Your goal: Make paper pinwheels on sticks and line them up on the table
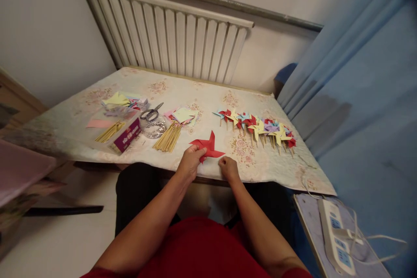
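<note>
My left hand (190, 161) pinches a red paper pinwheel (211, 144) near its centre, above the front edge of the table. Just to the right of the pinwheel, my right hand (229, 168) is closed, its fingertips pressed together; whatever they hold, if anything, is too small to make out. Left of the hands lie a bundle of thin wooden sticks (167, 137) and a stack of coloured paper squares (183, 115). A round clear dish (154, 129) of small shiny pieces stands beside the sticks, with scissors (151, 114) behind it.
Several finished pinwheels (257, 127) on sticks lie in a row at the right. At the left are a clear box (119, 137) with sticks and a pile of folded papers (119, 100). A power strip (335, 236) with cables sits at lower right, beside a blue curtain (361, 95).
</note>
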### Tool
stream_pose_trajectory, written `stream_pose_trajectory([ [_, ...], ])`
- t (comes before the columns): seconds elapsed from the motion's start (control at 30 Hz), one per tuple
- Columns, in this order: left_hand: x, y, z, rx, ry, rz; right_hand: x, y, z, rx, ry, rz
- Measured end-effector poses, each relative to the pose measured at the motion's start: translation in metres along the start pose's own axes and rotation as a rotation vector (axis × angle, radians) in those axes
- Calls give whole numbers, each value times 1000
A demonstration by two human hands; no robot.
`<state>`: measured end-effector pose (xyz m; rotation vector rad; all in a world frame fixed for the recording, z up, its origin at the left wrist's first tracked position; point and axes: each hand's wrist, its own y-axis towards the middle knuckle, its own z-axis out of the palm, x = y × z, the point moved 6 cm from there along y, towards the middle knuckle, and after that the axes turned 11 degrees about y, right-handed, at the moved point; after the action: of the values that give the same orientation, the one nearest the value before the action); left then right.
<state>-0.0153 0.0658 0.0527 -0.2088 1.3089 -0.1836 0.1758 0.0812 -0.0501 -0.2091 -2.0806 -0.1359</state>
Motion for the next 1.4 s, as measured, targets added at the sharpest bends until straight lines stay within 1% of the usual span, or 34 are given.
stream_pose_trajectory([
  [0.1, -1, -2, -3, -3, 17, 17, 8, 0, 4, 30, -135, -36],
  [0.2, -2, -2, -5, -6, 32, 39, 12, 1, 5, 62, -226, -42],
  [0.3, -2, -3, -7, -12, 45, 45, 12, 3, 4, 75, -284, -32],
  [0.53, -4, -3, -10, -33, 60, 53, 10, 2, 4, 53, -404, -25],
  [0.7, -2, -3, -11, -35, 67, 66, 14, -2, 8, 94, -604, -71],
  [0.83, -1, -2, -12, -46, 75, 69, 15, -4, 11, 132, -700, -77],
  [1.03, 0, -2, -15, -48, 68, 77, 16, -7, 10, 148, -753, -58],
  [1.27, 1, -2, -17, -59, 75, 74, 16, -11, 10, 164, -785, -72],
  [1.33, 2, -3, -16, -52, 73, 73, 15, -12, 11, 161, -771, -76],
  [1.4, 2, -3, -15, -48, 73, 71, 16, -11, 10, 133, -710, -76],
])
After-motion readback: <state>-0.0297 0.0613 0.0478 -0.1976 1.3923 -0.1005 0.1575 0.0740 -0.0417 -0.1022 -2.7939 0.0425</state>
